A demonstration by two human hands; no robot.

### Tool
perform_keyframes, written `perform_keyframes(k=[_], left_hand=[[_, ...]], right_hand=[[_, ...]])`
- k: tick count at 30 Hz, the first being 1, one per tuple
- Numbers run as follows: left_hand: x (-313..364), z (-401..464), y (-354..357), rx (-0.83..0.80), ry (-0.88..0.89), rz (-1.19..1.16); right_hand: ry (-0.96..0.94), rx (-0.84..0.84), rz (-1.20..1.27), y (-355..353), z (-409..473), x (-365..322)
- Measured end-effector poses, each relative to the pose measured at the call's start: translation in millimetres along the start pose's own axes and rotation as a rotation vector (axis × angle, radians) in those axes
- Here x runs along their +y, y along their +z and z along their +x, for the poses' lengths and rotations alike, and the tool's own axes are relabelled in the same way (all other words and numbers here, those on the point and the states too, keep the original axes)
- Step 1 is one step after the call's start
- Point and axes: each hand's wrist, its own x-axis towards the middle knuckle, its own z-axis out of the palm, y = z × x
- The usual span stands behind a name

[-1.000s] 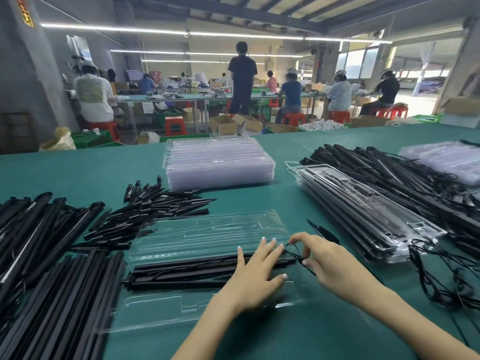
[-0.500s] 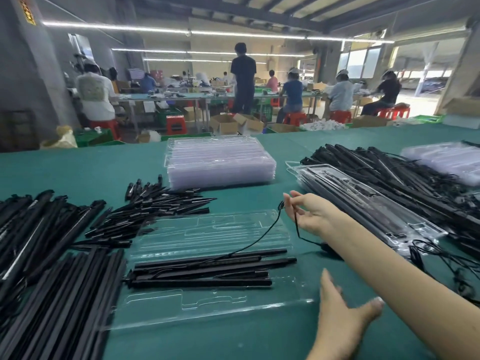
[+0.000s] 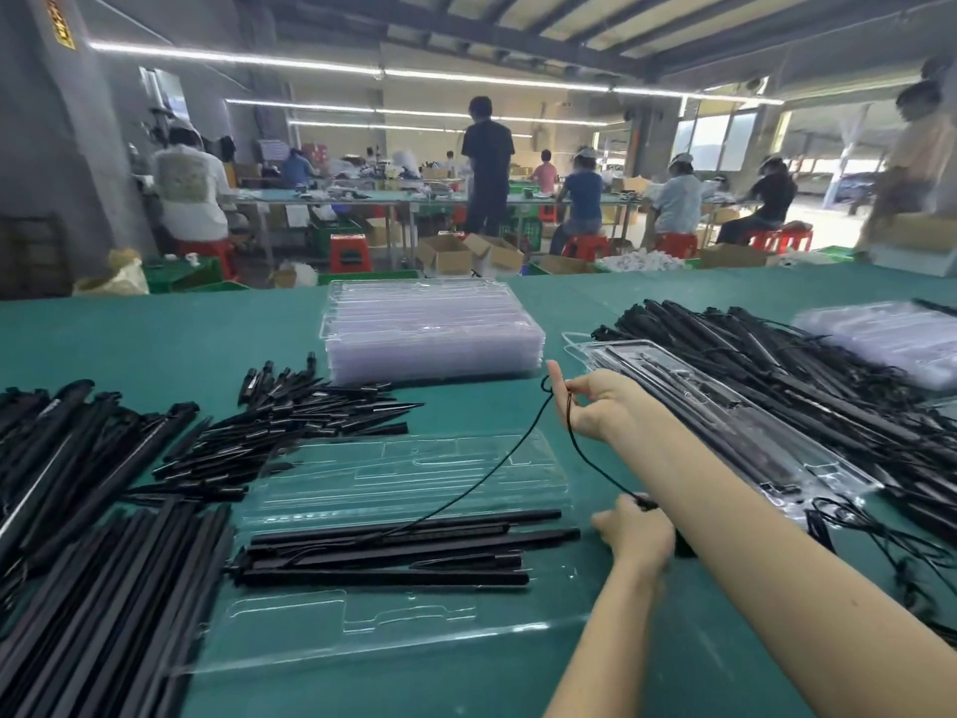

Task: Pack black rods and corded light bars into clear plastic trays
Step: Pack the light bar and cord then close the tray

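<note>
Thin black cord [image 3: 497, 469] looped from rods in clear tray [image 3: 414, 629]; right hand [image 3: 595, 406] pinching loop, left hand [image 3: 634, 536] gripping its near end.

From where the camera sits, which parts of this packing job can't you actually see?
- Head view: the cord end, hidden inside the left hand.
- Head view: what the right hand's curled fingers pinch, beyond the cord loop.
- Head view: contents of the filled tray, blurred by clear plastic.
- Head view: the left rod pile, cut off by the frame edge.
</note>
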Motion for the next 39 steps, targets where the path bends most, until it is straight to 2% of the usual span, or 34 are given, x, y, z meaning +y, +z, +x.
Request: perform_keyframes(k=[3,5,7,9,12,15,18,19,21,24,26,30,32,34,36,39], left_hand=[[-2.2,-2.4,5.0,-0.063,0.040,0.021],[-4.5,-12.1,1.7,-0.116,0.084,-0.057],[-3.2,-29.3,-10.2,-0.178,0.046,-0.149],[1.8,-49.3,-29.8,-0.301,-0.011,-0.143],[15.7,-73.7,-72.5,-0.472,-0.044,-0.072],[31.9,-88.6,-126.9,-0.502,0.030,0.123],[40.0,-110.4,-180.9,-0.545,-0.056,0.325],[38.8,-117.6,-195.2,-0.541,-0.101,0.436],[33.9,-127.4,-219.8,-0.421,-0.134,0.721],[39.9,-138.4,-246.2,-0.201,0.023,1.088],[56.2,-142.7,-260.5,-0.081,0.138,1.287],[94.2,-128.9,-291.3,0.283,0.346,1.466],[105.4,-116.1,-302.1,0.368,0.487,1.442],[99.9,-105.7,-305.3,0.309,0.575,1.386],[75.0,-97.4,-302.9,0.152,0.574,1.308],[27.0,-87.5,-292.8,-0.064,0.524,1.169]], right_hand=[[0.000,-0.014,-0.040,0.2,7.3,-2.7],[-0.046,-0.010,-0.111,-3.1,13.1,-6.5],[-0.146,0.027,-0.197,-9.2,25.1,-15.4],[-0.244,0.063,-0.302,-19.8,38.8,-23.1],[-0.279,0.038,-0.438,-43.4,52.1,-22.9],[-0.334,0.055,-0.559,-65.7,57.5,-15.3],[-0.432,0.109,-0.650,-84.3,59.3,-8.6],[-0.464,0.088,-0.704,-89.8,57.9,-5.2],[-0.597,-0.012,-0.926,-100.7,52.3,4.6],[-0.975,-0.174,-1.445,-113.0,36.5,16.7],[-1.149,-0.299,-1.593,-119.2,26.3,21.3],[-1.460,-0.452,-1.856,-133.3,13.1,29.4],[-1.555,-0.504,-1.943,-140.8,10.3,31.5],[-1.582,-0.523,-1.937,-149.9,9.5,33.5],[-1.597,-0.498,-1.927,-158.6,12.0,35.8],[-1.472,-0.421,-1.835,-168.2,18.7,37.3]])
